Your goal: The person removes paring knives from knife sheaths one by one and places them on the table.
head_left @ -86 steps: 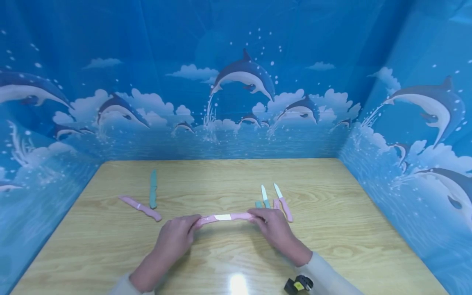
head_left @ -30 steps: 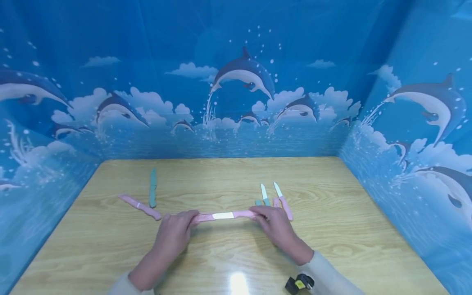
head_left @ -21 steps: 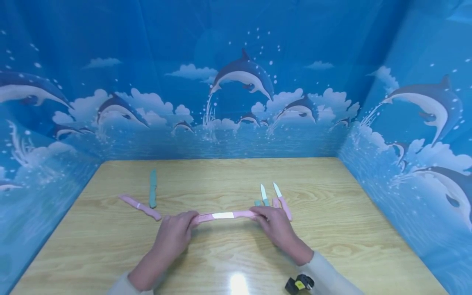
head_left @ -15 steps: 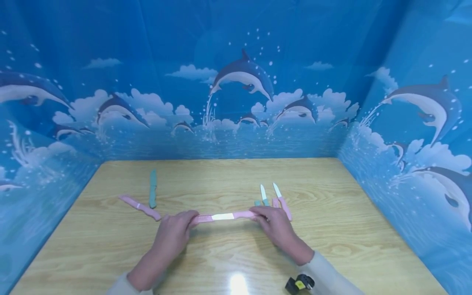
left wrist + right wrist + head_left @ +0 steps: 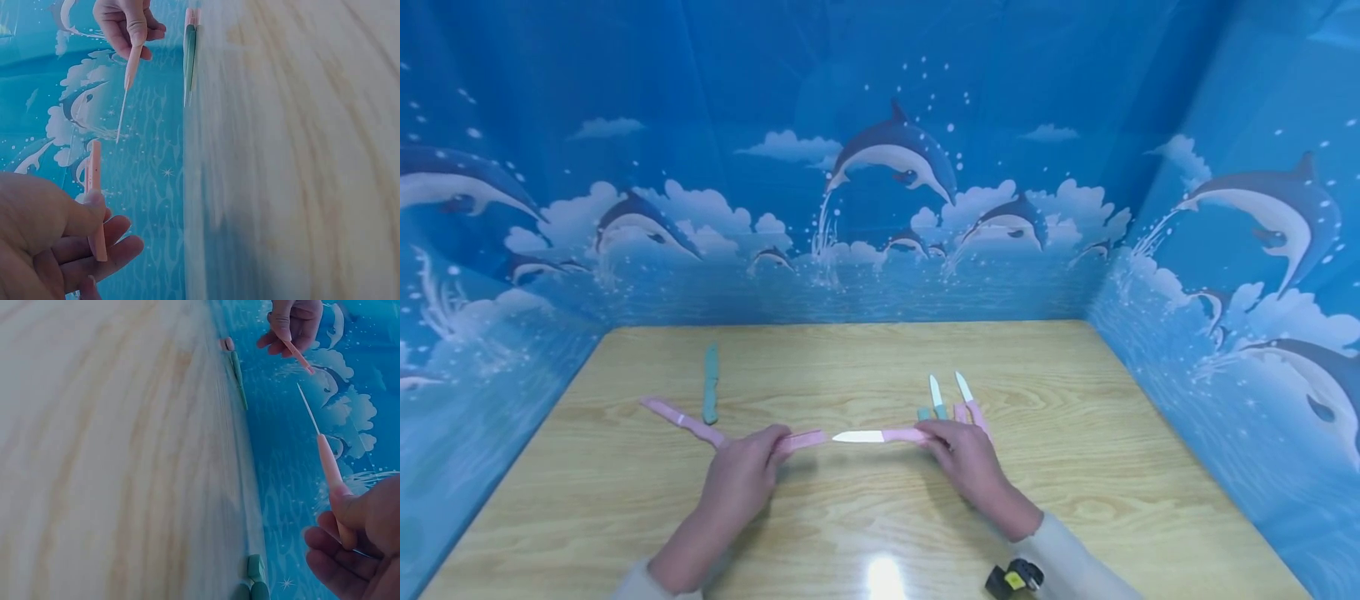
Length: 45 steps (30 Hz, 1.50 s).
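Note:
My right hand (image 5: 964, 462) pinches the pink handle of a small knife (image 5: 861, 437), whose bare white blade points left. My left hand (image 5: 741, 475) pinches a pink knife sheath (image 5: 801, 441) between thumb and fingers. The blade tip sits just off the sheath's end, with a narrow gap between them. Both are held above the table, roughly in one line. In the left wrist view, the sheath (image 5: 95, 194) stands between thumb and fingers, the other hand's knife (image 5: 129, 78) beyond it. The right wrist view shows the knife handle (image 5: 330, 462) under my right thumb.
On the wooden table (image 5: 850, 542), a sheathed teal knife (image 5: 711, 383) and a sheathed pink knife (image 5: 673, 414) lie left. Right lie an unsheathed teal knife (image 5: 937, 396), an unsheathed pink knife (image 5: 967, 396), a teal sheath (image 5: 923, 414) and a pink sheath (image 5: 960, 412). A dolphin-printed backdrop (image 5: 850, 167) surrounds the table.
Earlier the sheath covered the front of the blade. The left hand has moved left with the sheath, and the whole blade is now exposed. The right hand has stayed nearly in place.

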Motion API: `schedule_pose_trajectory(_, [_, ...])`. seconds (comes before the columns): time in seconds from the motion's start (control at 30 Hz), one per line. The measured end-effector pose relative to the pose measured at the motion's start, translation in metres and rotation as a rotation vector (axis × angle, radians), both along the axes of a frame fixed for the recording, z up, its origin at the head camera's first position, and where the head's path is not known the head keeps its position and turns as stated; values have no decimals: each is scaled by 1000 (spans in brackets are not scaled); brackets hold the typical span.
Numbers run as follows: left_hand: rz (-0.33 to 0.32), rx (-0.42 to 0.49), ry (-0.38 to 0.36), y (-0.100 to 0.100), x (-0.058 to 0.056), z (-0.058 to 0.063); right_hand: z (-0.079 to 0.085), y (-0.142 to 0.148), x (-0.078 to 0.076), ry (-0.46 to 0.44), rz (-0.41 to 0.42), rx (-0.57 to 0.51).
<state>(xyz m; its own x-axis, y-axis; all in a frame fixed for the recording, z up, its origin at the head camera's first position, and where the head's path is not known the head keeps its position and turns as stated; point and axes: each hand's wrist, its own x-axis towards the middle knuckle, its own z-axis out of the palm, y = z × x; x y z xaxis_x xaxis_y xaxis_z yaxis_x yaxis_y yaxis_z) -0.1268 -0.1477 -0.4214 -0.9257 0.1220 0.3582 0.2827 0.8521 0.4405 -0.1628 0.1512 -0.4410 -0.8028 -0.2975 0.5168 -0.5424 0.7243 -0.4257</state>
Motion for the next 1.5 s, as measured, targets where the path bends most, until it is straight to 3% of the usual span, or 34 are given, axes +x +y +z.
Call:
schedule_pose_trajectory(0.5, [19,22,-27,2,1,1,-2,1,0,-33,-24,-8])
schedule_pose_trajectory(0.7, [-18,75,-25,1,1,1,-2,0,-1,-45,-25,-19])
schedule_pose_trajectory(0.93, [2,122,-178,0,-1,1,-4,0,-1,-54,-32,-19])
schedule_pose_trajectory(1.13, [19,150,-231,-1,-2,1,-4,0,-1,-48,-35,-20])
schedule_pose_trajectory(1.37, [2,432,-404,1,-3,5,-4,1,-2,-51,-33,-20])
schedule_pose_trajectory(1.5, [-7,514,-444,1,-4,7,-5,1,-2,-59,-24,-21])
